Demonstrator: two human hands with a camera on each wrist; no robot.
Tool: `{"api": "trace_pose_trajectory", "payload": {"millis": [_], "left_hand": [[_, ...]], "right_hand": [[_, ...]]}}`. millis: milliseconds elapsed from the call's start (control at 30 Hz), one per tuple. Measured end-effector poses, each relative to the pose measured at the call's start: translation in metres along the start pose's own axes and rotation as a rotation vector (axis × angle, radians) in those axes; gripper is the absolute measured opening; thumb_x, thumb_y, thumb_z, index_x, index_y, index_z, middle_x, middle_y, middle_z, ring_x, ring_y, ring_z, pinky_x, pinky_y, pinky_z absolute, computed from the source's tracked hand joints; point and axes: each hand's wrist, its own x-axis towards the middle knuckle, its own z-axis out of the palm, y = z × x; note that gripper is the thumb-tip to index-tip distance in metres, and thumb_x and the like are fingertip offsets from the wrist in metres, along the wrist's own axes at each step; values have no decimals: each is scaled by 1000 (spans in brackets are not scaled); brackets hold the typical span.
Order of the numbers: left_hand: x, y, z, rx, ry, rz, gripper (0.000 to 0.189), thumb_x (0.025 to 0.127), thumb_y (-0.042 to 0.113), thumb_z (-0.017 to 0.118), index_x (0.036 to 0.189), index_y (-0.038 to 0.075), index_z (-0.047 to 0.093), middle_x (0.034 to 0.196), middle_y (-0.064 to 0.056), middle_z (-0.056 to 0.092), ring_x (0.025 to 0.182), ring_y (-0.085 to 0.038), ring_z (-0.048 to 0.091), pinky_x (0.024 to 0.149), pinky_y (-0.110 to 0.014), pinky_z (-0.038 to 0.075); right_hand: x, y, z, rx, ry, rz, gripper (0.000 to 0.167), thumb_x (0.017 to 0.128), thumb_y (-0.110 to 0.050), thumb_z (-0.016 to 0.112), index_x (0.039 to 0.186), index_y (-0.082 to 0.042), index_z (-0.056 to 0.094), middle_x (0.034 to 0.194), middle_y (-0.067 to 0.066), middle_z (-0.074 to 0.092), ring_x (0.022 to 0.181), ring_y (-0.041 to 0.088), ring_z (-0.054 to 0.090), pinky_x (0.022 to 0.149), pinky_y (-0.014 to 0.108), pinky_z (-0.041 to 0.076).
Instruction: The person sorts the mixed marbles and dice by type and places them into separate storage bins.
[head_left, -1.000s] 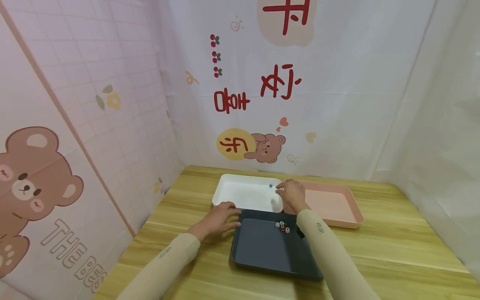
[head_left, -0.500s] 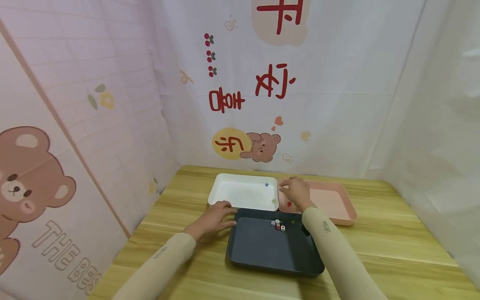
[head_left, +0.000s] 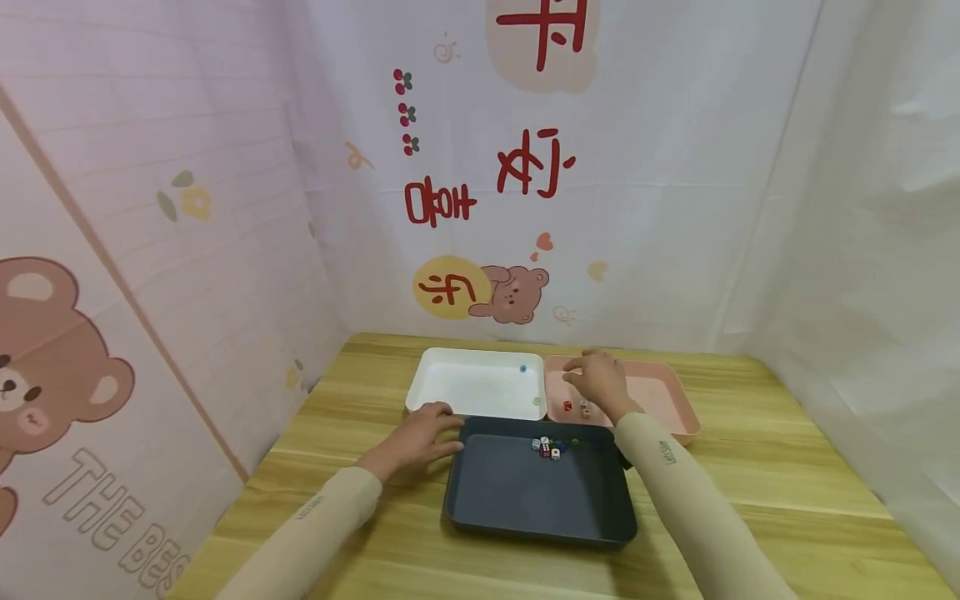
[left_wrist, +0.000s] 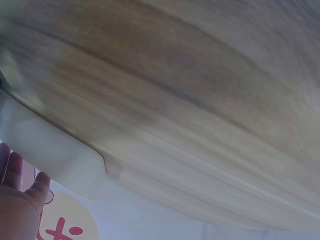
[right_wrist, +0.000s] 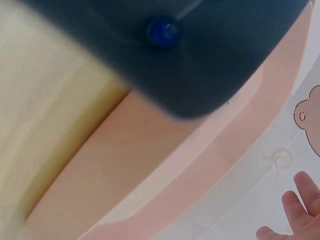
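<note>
My right hand (head_left: 602, 382) is over the pink tray (head_left: 678, 398), its fingers loosely bent with nothing between them. In the right wrist view its fingers are apart. Below that hand, a red die (head_left: 567, 406) and a pale die (head_left: 586, 409) lie in the pink tray. My left hand (head_left: 422, 440) is at the left rim of the dark grey tray (head_left: 525, 500), fingers relaxed and fingertips right at the edge. Several small dice, including a white die (head_left: 555, 454) and a red one, sit together near the grey tray's back. A blue marble (right_wrist: 163, 32) lies beside them.
A white tray (head_left: 468, 383) stands behind the grey one, left of the pink tray. It holds a small blue marble (head_left: 522, 368) and a pale greenish marble (head_left: 537, 401). All three trays are on a wooden table (head_left: 757, 475), with printed cloth (head_left: 645, 208) hanging behind it.
My right hand has moved right, from the white tray's right edge to over the pink tray, and the dice there now show. The left hand stays at the grey rim. The head view has turned slightly right.
</note>
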Motion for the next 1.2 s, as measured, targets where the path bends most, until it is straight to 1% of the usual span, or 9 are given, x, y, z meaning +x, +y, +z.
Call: {"api": "trace_pose_trajectory", "payload": {"millis": [200,333,467,733,1000,1100,1200], "left_hand": [[-1,0,0,-8,4,-3,45,96,36,66,131,7,64,130,-15,53,120,-34,50,99,-50,43],[-1,1,0,-8,1,-6,45,97,36,66,132,8,64,130,-14,53,120,-33,51,99,-49,43],[-2,3,-2,-15,1,-5,45,97,36,66,132,7,64,130,-15,53,120,-34,50,99,-49,43],[-3,4,-3,-24,-15,-23,46,97,36,65,134,8,62,133,-15,51,123,-34,49,101,-50,42],[-3,4,-3,-20,0,-6,45,97,35,66,132,7,64,131,-16,53,121,-35,50,99,-50,43],[-3,4,-2,-14,8,2,44,97,35,66,131,6,64,130,-17,53,120,-35,51,99,-50,43],[-2,4,-1,-6,-1,-10,45,97,35,66,132,8,64,131,-15,53,121,-34,50,100,-49,43]], "right_hand": [[-6,15,-5,-27,-17,-43,25,95,-27,68,112,-12,77,132,21,61,131,43,45,105,66,31],[-14,26,-6,-36,-15,-72,24,94,-26,69,112,-12,77,134,23,58,132,42,44,106,66,30],[-20,33,-9,-24,-11,-96,24,94,-25,69,111,-11,77,136,26,56,131,43,45,104,65,32],[-30,38,-9,-21,19,-173,20,91,-24,73,105,-11,80,129,26,60,126,45,50,101,62,39],[-42,42,-8,-8,53,-261,16,86,-21,78,98,-9,81,125,27,62,119,45,55,98,61,42],[-47,43,-8,-3,54,-273,15,86,-20,79,96,-10,81,123,26,63,118,44,55,97,61,42],[-53,44,-8,3,39,-275,15,87,-21,78,98,-10,81,124,26,62,118,44,55,97,62,42]]}}
